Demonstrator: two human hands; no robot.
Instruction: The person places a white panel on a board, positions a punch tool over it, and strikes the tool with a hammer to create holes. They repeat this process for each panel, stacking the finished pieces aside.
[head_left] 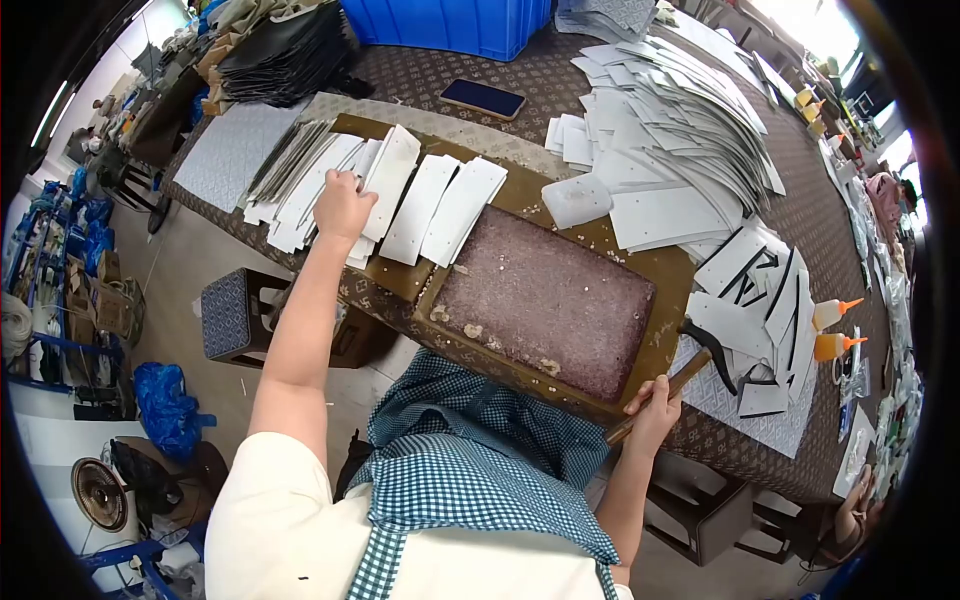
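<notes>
My left hand (345,208) reaches over the left part of the table, its fingers bent and closed on the edge of a white flat panel (393,170) among overlapping ones. Two more piles of long white panels (465,212) lie just to the right of it. My right hand (655,412) is wrapped round the wooden handle of a hammer (690,375). Its dark curved head rests over the table's right side, near the corner of a speckled reddish slab (550,300). That slab lies flat in front of my body.
Many fanned white sheets (680,120) fill the back right. Black-edged pieces (765,290) and orange-tipped glue bottles (838,347) sit to the right. A phone (483,99), a blue crate (450,22) and a dark stack (280,55) stand at the back.
</notes>
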